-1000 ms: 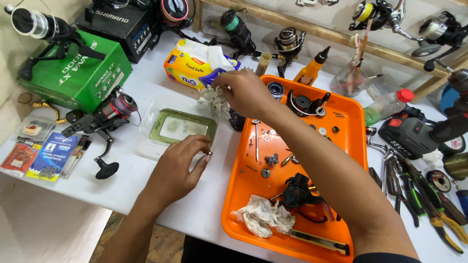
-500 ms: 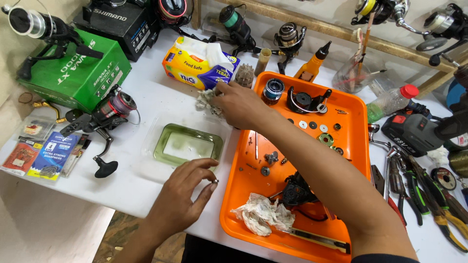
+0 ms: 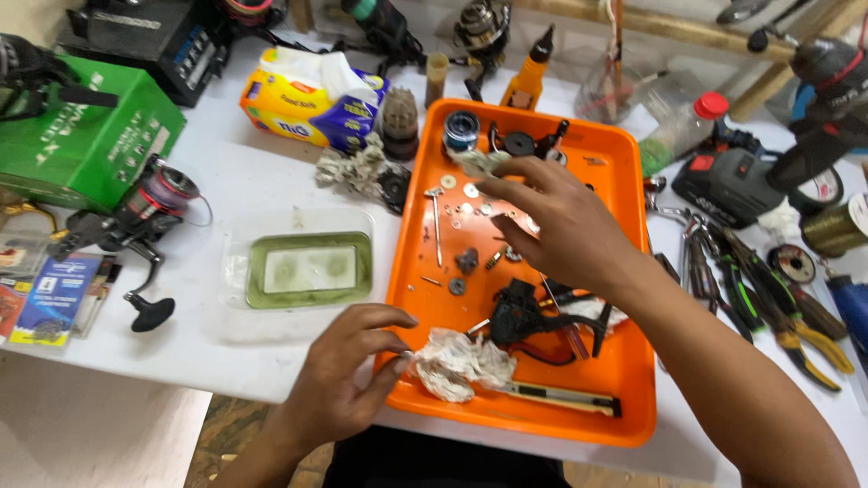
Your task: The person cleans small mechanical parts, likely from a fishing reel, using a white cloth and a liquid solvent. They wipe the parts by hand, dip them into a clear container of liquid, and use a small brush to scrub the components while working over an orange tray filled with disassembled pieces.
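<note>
- Your left hand (image 3: 348,375) pinches the edge of the crumpled, stained white tissue wad (image 3: 457,363), which lies at the front left corner of the orange plastic tray (image 3: 624,361) on the white bench (image 3: 262,194).
- The wad looks light, soft and easily torn, so take it by its bulk.
- Your right hand (image 3: 551,221) hovers over small metal reel parts (image 3: 466,262), fingers loosely curled, holding nothing I can see.

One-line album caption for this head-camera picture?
Left hand touches a crumpled tissue while right hand hovers over reel parts in an orange tray.
</note>
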